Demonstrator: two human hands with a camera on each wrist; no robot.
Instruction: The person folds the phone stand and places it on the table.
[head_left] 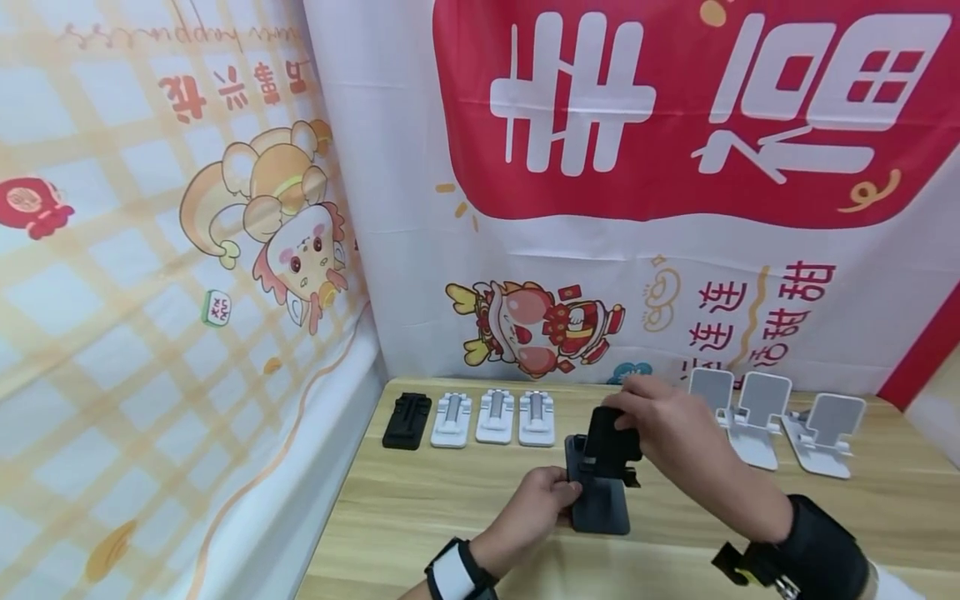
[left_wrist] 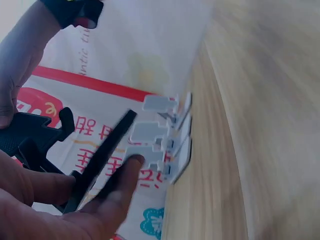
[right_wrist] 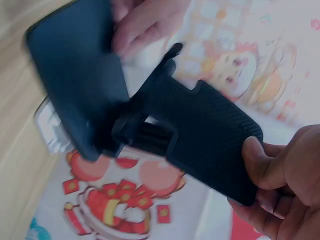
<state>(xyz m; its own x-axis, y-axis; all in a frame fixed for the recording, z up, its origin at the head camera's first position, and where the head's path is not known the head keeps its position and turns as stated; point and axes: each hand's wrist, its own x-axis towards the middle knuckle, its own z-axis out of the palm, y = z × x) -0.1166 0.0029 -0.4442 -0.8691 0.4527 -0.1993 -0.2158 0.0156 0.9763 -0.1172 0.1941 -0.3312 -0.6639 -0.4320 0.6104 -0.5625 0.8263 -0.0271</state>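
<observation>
Between both hands is a black folding phone stand (head_left: 617, 442), its back plate raised at an angle from the flat base. My left hand (head_left: 534, 505) grips the left edge of the base, thumb on one face and fingers on the other in the left wrist view. With thumb and fingers, my right hand (head_left: 663, 421) pinches the free end of the textured back plate (right_wrist: 215, 140). The hinge arm (right_wrist: 145, 135) shows between plate and base in the right wrist view. From the head view I cannot tell whether the base touches the table.
At the back left of the wooden table (head_left: 442, 492) lie a folded black stand (head_left: 407, 421) and several folded white stands (head_left: 495, 417). Unfolded white stands (head_left: 825, 437) stand at the back right, beyond my right forearm. A printed cloth (head_left: 397, 167) hangs behind the table.
</observation>
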